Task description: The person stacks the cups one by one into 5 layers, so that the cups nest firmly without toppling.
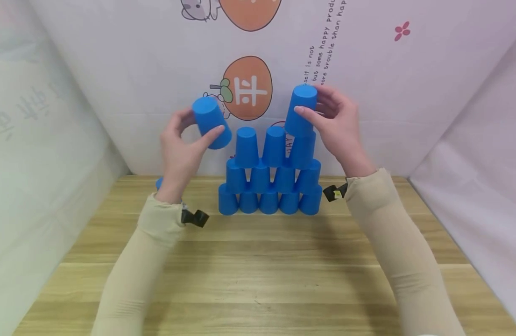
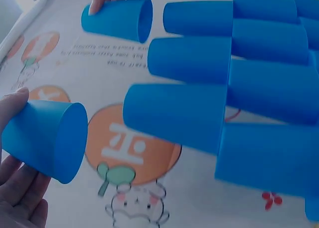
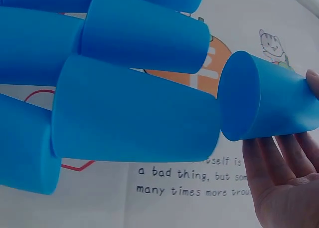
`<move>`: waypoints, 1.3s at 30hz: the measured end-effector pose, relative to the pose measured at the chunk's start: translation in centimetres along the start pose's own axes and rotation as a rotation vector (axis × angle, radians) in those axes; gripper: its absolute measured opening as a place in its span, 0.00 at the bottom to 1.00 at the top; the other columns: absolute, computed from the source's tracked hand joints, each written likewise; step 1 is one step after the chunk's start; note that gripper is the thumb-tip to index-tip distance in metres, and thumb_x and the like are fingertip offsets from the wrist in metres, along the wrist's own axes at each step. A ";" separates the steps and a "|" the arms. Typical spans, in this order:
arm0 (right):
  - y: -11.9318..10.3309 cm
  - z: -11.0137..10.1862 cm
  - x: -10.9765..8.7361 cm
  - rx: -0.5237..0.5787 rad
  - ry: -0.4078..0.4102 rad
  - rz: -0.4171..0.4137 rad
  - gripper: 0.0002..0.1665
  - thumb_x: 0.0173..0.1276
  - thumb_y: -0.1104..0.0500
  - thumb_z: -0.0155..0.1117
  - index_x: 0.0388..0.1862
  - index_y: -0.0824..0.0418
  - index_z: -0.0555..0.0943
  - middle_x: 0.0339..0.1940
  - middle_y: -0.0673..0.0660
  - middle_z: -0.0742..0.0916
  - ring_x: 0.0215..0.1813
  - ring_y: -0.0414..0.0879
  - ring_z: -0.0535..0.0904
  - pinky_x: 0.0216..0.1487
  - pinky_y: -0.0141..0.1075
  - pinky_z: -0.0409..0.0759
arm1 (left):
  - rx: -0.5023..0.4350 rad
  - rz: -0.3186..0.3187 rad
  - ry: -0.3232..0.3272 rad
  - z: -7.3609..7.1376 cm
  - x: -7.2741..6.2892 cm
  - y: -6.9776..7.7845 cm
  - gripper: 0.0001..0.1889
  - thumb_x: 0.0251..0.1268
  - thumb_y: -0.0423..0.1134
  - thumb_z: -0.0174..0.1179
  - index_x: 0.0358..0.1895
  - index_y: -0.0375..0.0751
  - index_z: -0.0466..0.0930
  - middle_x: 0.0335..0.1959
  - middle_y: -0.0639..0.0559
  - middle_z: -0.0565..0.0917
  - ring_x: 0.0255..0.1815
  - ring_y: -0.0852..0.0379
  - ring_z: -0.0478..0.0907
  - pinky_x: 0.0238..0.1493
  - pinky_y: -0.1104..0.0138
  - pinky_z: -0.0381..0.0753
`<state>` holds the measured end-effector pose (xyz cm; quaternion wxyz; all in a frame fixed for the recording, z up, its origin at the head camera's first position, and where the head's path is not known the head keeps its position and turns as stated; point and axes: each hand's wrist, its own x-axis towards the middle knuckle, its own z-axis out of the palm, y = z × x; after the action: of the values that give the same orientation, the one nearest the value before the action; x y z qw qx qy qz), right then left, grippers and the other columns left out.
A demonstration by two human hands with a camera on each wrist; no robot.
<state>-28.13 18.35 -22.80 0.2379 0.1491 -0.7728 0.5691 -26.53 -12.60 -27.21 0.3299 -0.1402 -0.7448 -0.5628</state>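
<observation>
My left hand (image 1: 180,151) grips a blue plastic cup (image 1: 211,123) between thumb and fingers, tilted and mouth down, left of the top row. In the left wrist view, its open rim faces the stack, apart from it. My right hand (image 1: 342,128) holds another upside-down blue cup (image 1: 300,112), slightly tilted, just above the right cup (image 1: 302,151) of the top row. Whether those two touch, I cannot tell. Below stands a pyramid of upside-down blue cups: three on top, with the middle row (image 1: 259,179) and bottom row (image 1: 269,201) holding several each.
Part of another blue cup (image 1: 159,183) shows behind my left wrist. The stack stands near the back of a wooden table (image 1: 258,270). Behind it rises a white printed cloth (image 1: 157,60), and white cloth walls (image 1: 484,149) flank both sides.
</observation>
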 end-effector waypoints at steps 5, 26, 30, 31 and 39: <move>0.7 0.3 0.4 -0.015 -0.006 0.042 0.36 0.67 0.45 0.73 0.73 0.48 0.76 0.65 0.49 0.83 0.64 0.48 0.80 0.67 0.46 0.74 | 0.008 0.005 -0.064 2.9 0.9 0.8 0.37 0.60 0.58 0.72 0.69 0.47 0.74 0.61 0.59 0.81 0.61 0.64 0.76 0.70 0.61 0.65; 1.8 1.2 1.1 -0.005 -0.030 0.103 0.39 0.66 0.42 0.73 0.73 0.48 0.74 0.66 0.48 0.82 0.66 0.48 0.78 0.69 0.52 0.72 | 0.003 0.003 -0.205 9.1 3.1 0.0 0.35 0.64 0.58 0.69 0.70 0.45 0.75 0.59 0.55 0.83 0.56 0.61 0.78 0.58 0.62 0.77; 1.8 1.2 1.1 0.005 -0.026 0.100 0.38 0.66 0.43 0.73 0.73 0.48 0.74 0.66 0.49 0.82 0.66 0.48 0.78 0.69 0.52 0.71 | -0.003 -0.006 -0.201 9.1 3.1 -0.2 0.35 0.64 0.58 0.69 0.70 0.45 0.75 0.60 0.54 0.83 0.56 0.61 0.79 0.60 0.59 0.78; 1.8 1.3 1.1 0.008 -0.025 0.098 0.38 0.66 0.43 0.73 0.73 0.49 0.74 0.66 0.49 0.82 0.66 0.48 0.77 0.69 0.52 0.71 | -0.004 -0.010 -0.202 9.1 3.1 -0.1 0.35 0.64 0.58 0.69 0.71 0.45 0.74 0.60 0.54 0.83 0.56 0.61 0.79 0.60 0.58 0.78; 2.1 1.2 0.9 -0.030 -0.042 0.106 0.39 0.65 0.40 0.73 0.73 0.46 0.73 0.67 0.48 0.81 0.65 0.47 0.78 0.69 0.52 0.71 | -0.012 -0.019 -0.206 8.3 2.9 0.0 0.36 0.62 0.60 0.70 0.71 0.48 0.74 0.61 0.57 0.82 0.59 0.62 0.77 0.65 0.55 0.73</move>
<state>-30.20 17.87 -24.26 0.1933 0.1165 -0.7929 0.5660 -31.43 -5.36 -26.52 0.2454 -0.1924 -0.7728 -0.5528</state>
